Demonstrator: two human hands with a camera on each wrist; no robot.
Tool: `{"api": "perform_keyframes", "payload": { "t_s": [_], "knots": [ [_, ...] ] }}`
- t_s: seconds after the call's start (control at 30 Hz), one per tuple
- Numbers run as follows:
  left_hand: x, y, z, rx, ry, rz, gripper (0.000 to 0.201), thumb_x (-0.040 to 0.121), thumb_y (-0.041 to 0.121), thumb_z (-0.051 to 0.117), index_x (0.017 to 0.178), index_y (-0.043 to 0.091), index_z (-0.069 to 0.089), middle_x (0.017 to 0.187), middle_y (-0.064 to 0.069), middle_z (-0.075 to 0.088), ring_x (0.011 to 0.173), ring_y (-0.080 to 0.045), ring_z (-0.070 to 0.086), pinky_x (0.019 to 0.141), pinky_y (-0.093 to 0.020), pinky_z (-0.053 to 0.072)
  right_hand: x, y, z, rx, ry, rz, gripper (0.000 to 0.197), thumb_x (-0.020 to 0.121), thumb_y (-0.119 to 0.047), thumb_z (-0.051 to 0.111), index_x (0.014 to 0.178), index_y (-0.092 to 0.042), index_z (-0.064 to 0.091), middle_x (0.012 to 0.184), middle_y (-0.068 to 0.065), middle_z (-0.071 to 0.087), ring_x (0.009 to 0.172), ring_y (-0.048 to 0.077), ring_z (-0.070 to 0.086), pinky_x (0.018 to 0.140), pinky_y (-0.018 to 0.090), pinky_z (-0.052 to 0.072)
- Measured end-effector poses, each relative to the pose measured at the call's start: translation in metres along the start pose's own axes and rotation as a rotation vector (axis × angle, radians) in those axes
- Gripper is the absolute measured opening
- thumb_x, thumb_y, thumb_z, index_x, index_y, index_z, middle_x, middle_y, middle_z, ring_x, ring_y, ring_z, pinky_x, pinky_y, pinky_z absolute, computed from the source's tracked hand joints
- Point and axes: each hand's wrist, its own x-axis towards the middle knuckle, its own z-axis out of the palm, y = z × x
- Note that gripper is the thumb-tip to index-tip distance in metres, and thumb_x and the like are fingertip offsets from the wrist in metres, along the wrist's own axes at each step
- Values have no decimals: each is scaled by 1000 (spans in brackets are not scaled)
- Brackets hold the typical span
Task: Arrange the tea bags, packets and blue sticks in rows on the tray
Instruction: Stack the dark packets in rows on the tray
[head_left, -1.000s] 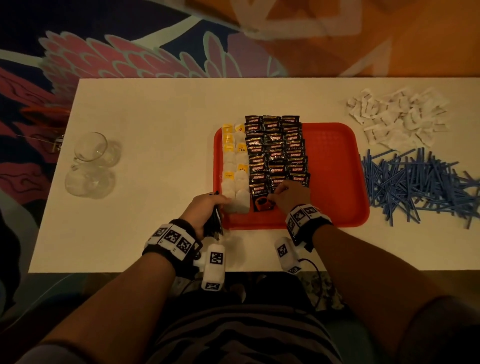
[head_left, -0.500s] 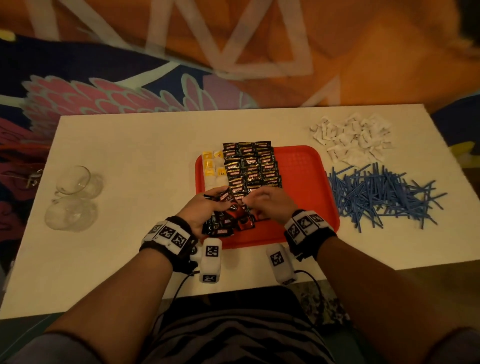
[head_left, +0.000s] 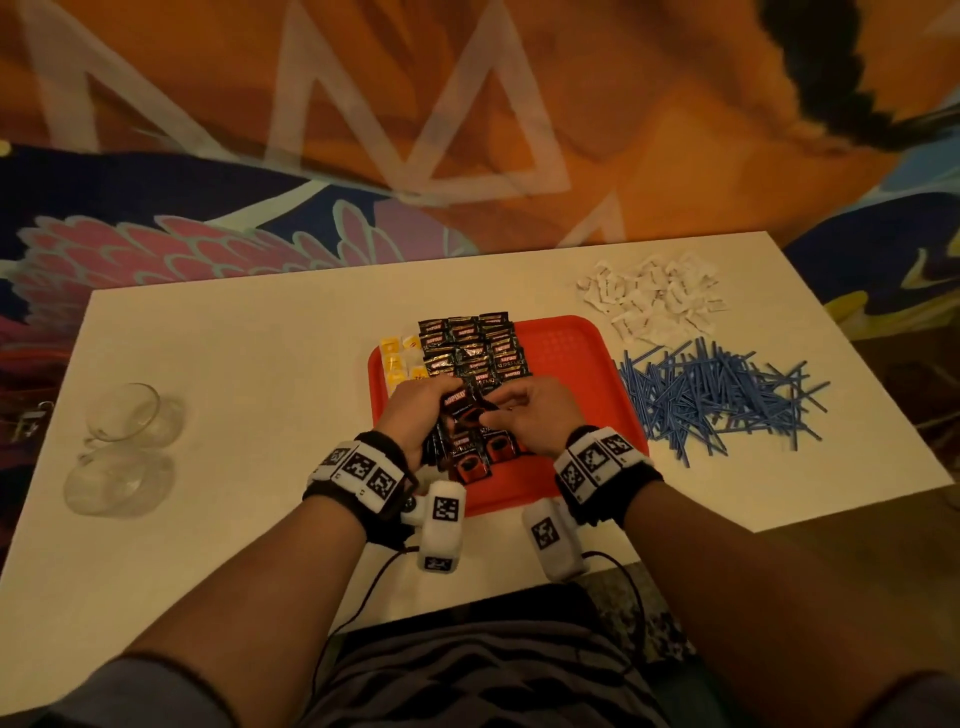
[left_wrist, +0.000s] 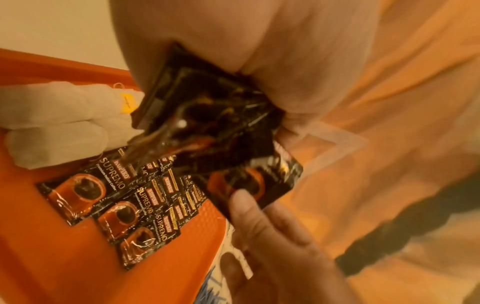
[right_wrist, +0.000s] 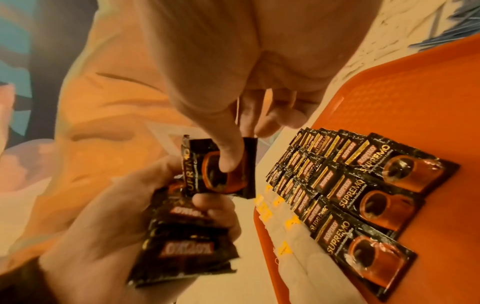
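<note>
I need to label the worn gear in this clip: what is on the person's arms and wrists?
Each wrist carries a black band with white blocks printed with black square markers: left wrist, right wrist. A white camera pod with a marker hangs beneath each, trailing a thin black cable. Forearms are bare; grey sleeves show near the elbows.

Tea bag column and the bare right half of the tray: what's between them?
Three overlapping rows of black coffee packets lie between the tea bags and the bare tray floor; clearest in the head view.
</note>
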Motion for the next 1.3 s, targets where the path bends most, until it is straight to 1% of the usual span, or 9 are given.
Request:
{"api": "perform_keyframes", "payload": {
  "t_s": [0.13, 0.3, 0.43, 0.57, 0.73, 0.87, 1.03, 1.17, 1.3],
  "knots": [
    [-1, -4, 6, 15, -30, 72, 26, 96, 36, 63, 83, 14, 68, 59, 1, 64, 45, -10, 58, 52, -25, 47, 2, 3, 1, -58, 31, 26, 22, 76, -18, 82, 96, -17, 74, 89, -2, 71, 82, 12, 68, 76, 30, 58],
    [4, -10, 9, 17, -53, 62, 23, 90, 28, 72, 100, 7, 72, 96, -13, 76, 88, -32, 73, 85, -45, 59, 5, 11, 0, -68, -4, 17, 19, 75, -17, 83, 88, -23, 72, 86, -2, 70, 81, 12, 67, 66, 21, 53],
    [16, -14, 15, -16, 77, -109, 24, 84, 23, 73, 100, 5, 70, 97, -17, 73, 86, -35, 70, 85, -53, 57, 11, 13, 5, -143, -34, -23, 17, 75, -16, 83, 90, -16, 74, 77, -8, 66, 72, 6, 64, 63, 15, 49],
    [26, -19, 17, -63, 65, -143, 33, 84, 35, 77, 107, 12, 71, 99, -14, 76, 92, -35, 73, 86, -53, 57, 26, 30, 1, -156, -70, 35, 18, 76, -22, 81, 92, -17, 75, 85, -5, 71, 73, 6, 64, 66, 20, 48],
    [41, -32, 23, -30, 113, -165, 34, 82, 37, 79, 100, 9, 74, 100, -16, 75, 95, -36, 72, 92, -58, 54, 39, 54, -10, -211, -177, 78, 27, 81, -25, 78, 106, -16, 73, 95, -7, 69, 75, 0, 57, 58, 7, 38],
    [55, -48, 28, 267, 361, -54, 37, 86, 43, 75, 89, 5, 75, 92, -12, 75, 88, -30, 70, 87, -43, 57, 51, 77, 0, -320, -236, 116, 3, 88, -22, 68, 90, -20, 70, 87, -11, 60, 77, 4, 55, 52, 6, 32],
    [62, -73, 14, 752, 408, 62, 12, 89, 26, 74, 81, 17, 73, 86, 0, 69, 74, -12, 62, 59, -20, 43, 60, 111, 7, -398, -203, 216, 10, 89, -21, 66, 88, -23, 56, 102, -4, 60, 82, 8, 55, 53, 12, 33],
    [65, -91, 10, 1058, 364, 117, 17, 86, 30, 75, 77, 21, 63, 95, 2, 58, 84, -18, 59, 71, -27, 45, 64, 123, 10, -330, -212, 256, 15, 87, -19, 69, 86, -24, 55, 105, -3, 61, 85, 7, 56, 57, 12, 37],
    [67, -101, 15, 1297, 293, 136, 25, 86, 37, 73, 96, 20, 58, 107, -2, 55, 90, -24, 61, 77, -39, 55, 70, 129, 16, -314, -185, 273, 18, 86, -18, 70, 83, -25, 54, 112, 2, 59, 88, 10, 58, 57, 12, 38]
  ]
}}
